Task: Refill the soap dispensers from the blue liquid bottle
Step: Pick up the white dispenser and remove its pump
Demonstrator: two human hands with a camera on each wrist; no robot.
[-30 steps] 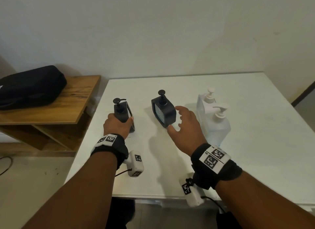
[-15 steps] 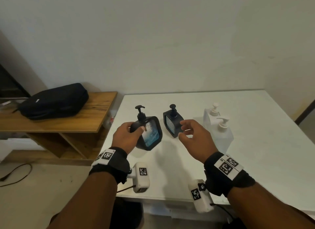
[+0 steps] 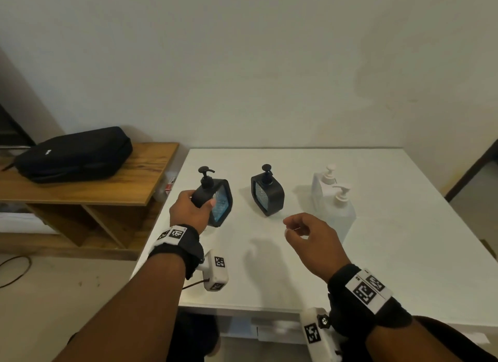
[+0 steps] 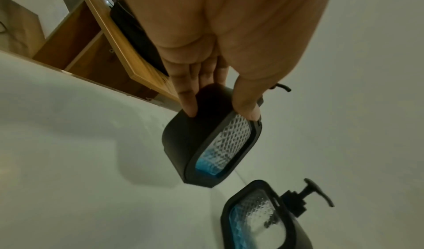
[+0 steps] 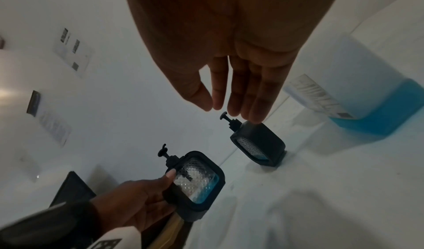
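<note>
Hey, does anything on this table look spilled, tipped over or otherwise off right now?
No spill shows. Only the left dispenser is off the table, tilted in the left hand; the other dispenser stands upright.

We wear a black wristband with a white coded tag on each bare forearm; beneath each wristband hangs a white camera block, also tagged.
</note>
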